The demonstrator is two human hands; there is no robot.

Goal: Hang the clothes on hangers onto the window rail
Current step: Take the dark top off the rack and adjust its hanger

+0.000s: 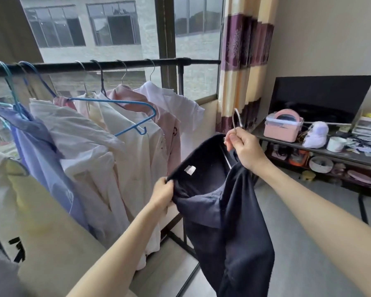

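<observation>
With the right hand (244,148) pinching the hanger hook (237,120) and the left hand (163,192) gripping the dark garment (223,211), lift the hook over the window rail (201,61) beside the white shirt (180,103)

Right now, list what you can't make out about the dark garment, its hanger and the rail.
- Hanger: only the hook shows above the right hand; the rest is hidden by the dark garment.
- Garment hem: cut off by the bottom edge.
- Label: too small to read.
- Rail: left end cut off by the frame edge.
- Left hand: fingertips buried in the fabric.
</observation>
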